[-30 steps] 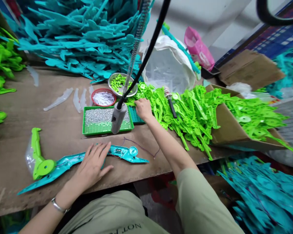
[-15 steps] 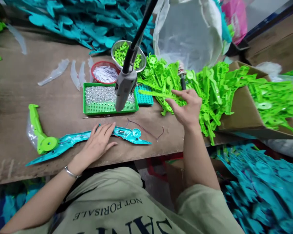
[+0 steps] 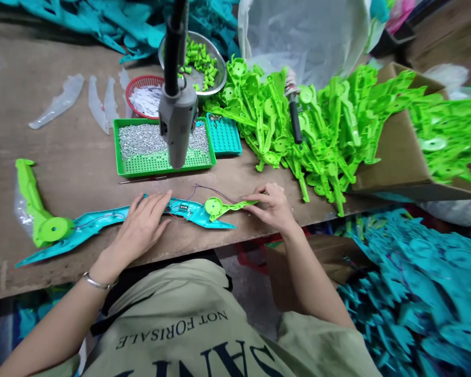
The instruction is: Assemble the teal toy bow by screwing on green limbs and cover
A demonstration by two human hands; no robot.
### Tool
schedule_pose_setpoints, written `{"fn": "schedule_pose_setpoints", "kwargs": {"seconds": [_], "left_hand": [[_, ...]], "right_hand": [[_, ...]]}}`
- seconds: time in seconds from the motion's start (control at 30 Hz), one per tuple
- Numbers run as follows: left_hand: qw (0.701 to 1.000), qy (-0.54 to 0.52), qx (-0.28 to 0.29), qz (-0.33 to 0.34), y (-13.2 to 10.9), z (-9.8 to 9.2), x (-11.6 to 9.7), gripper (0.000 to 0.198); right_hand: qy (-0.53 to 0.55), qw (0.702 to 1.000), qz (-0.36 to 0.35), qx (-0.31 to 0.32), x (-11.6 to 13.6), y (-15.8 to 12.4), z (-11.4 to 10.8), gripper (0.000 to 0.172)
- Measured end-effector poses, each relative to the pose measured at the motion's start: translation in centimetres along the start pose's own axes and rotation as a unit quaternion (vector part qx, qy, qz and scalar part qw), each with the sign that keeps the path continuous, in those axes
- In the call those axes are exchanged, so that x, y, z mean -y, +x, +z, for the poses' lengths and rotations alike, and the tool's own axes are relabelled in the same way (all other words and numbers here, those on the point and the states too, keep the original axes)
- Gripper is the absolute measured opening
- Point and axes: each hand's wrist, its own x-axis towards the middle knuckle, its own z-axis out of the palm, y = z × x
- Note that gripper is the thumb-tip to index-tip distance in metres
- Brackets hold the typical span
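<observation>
A long blue plastic shell (image 3: 98,220) with wires and a small circuit board lies along the table's near edge. My left hand (image 3: 143,222) rests on its middle, fingers laid flat. Between thumb and fingers, my right hand (image 3: 270,207) grips the right end of a green plastic arm (image 3: 235,205). This arm's round end lies over the shell's right part, hiding the round seat there. Another green arm (image 3: 33,204), with a clear plastic piece beside it, sits on the shell's left end. Thin dark wires (image 3: 215,189) loop behind the shell.
A grey hanging screwdriver (image 3: 177,123) is over a green tray (image 3: 160,168) of screws. Behind are a red basket (image 3: 143,81), a metal bowl (image 3: 220,73) and a blue tray (image 3: 225,139). Green parts (image 3: 270,110) are heaped at right, near a cardboard box (image 3: 400,157).
My right hand has come down from the green heap with a green arm, whose round end is now over the shell's right part. The view has shifted slightly; my left hand stays on the shell.
</observation>
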Motion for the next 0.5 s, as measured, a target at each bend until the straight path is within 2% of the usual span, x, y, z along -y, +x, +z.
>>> {"fn": "schedule_pose_setpoints", "kwargs": {"seconds": [0.17, 0.37, 0.5], "left_hand": [[1.0, -0.006, 0.021, -0.002, -0.4, -0.7, 0.4, 0.06], [1.0, 0.001, 0.028, 0.002, -0.6, -1.0, 0.7, 0.057], [1.0, 0.004, 0.017, 0.017, -0.7, -0.8, 0.9, 0.06]], "right_hand": [[0.008, 0.998, -0.041, 0.045, 0.2, 0.5, 0.3, 0.021], [-0.044, 0.998, -0.042, 0.033, 0.8, 1.5, 0.9, 0.019], [-0.071, 0.997, -0.038, 0.014, 1.6, 2.4, 1.5, 0.024]]}}
